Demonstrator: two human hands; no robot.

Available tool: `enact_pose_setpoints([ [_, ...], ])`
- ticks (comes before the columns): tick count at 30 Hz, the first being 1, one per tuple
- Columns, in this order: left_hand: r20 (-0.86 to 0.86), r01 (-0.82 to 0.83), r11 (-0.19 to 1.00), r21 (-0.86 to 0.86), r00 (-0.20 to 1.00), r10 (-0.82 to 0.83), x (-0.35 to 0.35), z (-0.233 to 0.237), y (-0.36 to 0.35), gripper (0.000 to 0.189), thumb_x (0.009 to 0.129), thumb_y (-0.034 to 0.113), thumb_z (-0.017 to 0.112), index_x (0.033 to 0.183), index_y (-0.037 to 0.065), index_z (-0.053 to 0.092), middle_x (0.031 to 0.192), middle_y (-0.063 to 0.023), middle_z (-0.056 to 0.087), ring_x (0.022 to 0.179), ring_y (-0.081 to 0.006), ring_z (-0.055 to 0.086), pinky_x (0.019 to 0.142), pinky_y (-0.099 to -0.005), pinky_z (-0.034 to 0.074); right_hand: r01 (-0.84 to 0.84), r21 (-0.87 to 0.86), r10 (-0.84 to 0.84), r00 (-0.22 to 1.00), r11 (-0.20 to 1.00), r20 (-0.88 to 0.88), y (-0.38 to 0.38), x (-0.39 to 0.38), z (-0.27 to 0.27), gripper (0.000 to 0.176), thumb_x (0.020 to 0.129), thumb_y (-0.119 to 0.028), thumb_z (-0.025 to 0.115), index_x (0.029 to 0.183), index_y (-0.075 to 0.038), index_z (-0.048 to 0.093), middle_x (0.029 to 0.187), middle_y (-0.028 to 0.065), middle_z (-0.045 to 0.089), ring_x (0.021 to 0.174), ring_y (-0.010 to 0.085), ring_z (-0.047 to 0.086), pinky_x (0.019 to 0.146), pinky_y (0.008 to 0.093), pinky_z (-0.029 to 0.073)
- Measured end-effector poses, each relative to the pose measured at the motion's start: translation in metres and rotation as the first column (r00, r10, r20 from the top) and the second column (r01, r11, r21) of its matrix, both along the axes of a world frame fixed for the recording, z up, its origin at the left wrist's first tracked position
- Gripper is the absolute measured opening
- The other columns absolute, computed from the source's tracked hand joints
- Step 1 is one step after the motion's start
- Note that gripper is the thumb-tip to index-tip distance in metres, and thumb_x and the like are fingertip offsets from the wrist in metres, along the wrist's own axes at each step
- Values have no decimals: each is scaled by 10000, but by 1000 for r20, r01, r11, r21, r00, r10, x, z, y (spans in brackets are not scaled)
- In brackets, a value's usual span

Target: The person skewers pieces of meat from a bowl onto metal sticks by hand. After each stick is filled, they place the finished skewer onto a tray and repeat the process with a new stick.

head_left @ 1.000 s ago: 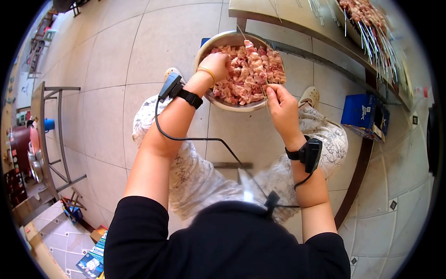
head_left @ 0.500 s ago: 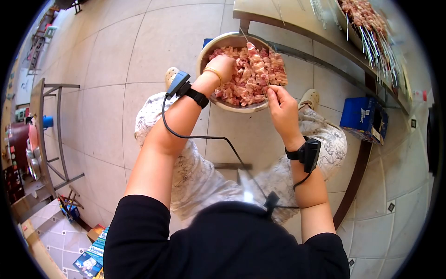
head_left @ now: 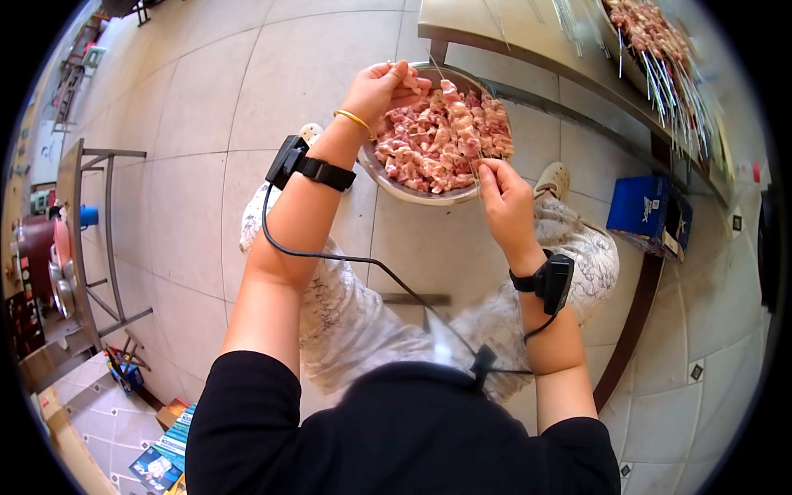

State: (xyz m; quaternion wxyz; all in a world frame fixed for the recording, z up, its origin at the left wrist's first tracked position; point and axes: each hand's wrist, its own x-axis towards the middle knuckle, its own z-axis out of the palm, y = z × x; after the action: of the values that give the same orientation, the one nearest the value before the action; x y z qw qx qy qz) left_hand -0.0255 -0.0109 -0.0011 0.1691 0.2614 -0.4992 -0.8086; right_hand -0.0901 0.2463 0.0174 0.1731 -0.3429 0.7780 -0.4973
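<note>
A round metal basin (head_left: 388,186) between my feet holds a heap of raw meat pieces (head_left: 421,153). Above its far left rim is my left hand (head_left: 381,89), thumb and fingers pinching a small piece of raw meat (head_left: 412,81). My right hand (head_left: 505,198), at the near right rim, grips the lower end of a skewer (head_left: 459,115) threaded with meat chunks. This skewer slants over the heap, its bare tip pointing away and slightly left. More threaded meat (head_left: 495,128) lies along the basin's right side.
At the upper right stands a table (head_left: 528,41) with a tray of meat skewers (head_left: 656,49), metal ends hanging over its edge. A blue box (head_left: 639,210) is on the floor below. A metal-legged stand (head_left: 111,239) is at left.
My left hand has risen out of the meat heap towards the far left rim, now with a piece of meat in its fingers. My right hand stays nearly still on the skewer.
</note>
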Motion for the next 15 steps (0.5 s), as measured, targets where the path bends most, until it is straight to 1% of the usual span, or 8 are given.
enact_pose_setpoints([
  [2,-85,-1,999,37,996,4,1,5,-3,292,972,279,512,862,19,585,953,-158,680,885,-211,674,768,-280,571,3,-6,-3,1000,1000,6,-1,1,0,147,899,-107,580,968,17,620,750,199,613,632,268,604,605,317,464],
  [3,-81,-23,998,56,996,27,2,8,-5,293,955,294,543,863,18,578,966,-161,672,899,-217,670,779,-279,572,4,-11,-3,1000,1000,21,-1,2,-1,148,900,-106,581,970,19,620,750,197,615,631,259,603,606,313,464],
  [6,-95,-33,996,79,995,41,5,16,-7,292,934,289,582,885,0,588,974,-149,667,915,-219,666,787,-276,571,-1,-22,2,999,1000,47,-2,3,-2,154,901,-104,583,976,25,620,748,192,619,628,235,599,608,305,464],
  [9,-71,-29,998,-51,997,25,4,15,-5,286,916,261,615,934,-23,595,979,-144,666,901,-210,665,802,-267,561,-6,-23,7,999,1000,45,-1,3,-1,159,903,-107,583,979,28,619,745,187,620,626,219,596,608,301,464],
  [11,-56,31,998,-62,998,-35,5,13,-5,306,937,286,574,955,-17,602,1025,-154,659,936,-196,651,840,-273,543,1,-14,0,998,1000,65,-1,2,-4,162,905,-110,581,978,30,618,745,187,619,628,213,594,609,300,464],
  [12,-47,62,996,-66,997,-65,6,11,-5,318,947,299,554,966,-14,606,1049,-158,655,953,-189,644,859,-276,534,-1,-49,4,997,999,73,-2,2,-8,154,920,-111,570,976,26,613,715,101,569,607,145,525,569,261,410],
  [14,-89,137,990,39,987,-133,9,16,-6,280,928,268,592,911,-9,628,1001,-153,676,892,-159,652,816,-253,537,0,-118,11,996,993,91,-2,1,-16,144,951,-113,547,971,17,604,656,-70,470,566,9,388,488,182,304],
  [15,-112,176,980,90,980,-166,11,20,-6,263,918,253,610,883,-7,638,977,-150,686,861,-143,657,795,-242,538,6,-120,6,996,993,93,-2,1,-17,145,952,-114,546,973,17,604,657,-70,470,567,9,388,489,181,304],
])
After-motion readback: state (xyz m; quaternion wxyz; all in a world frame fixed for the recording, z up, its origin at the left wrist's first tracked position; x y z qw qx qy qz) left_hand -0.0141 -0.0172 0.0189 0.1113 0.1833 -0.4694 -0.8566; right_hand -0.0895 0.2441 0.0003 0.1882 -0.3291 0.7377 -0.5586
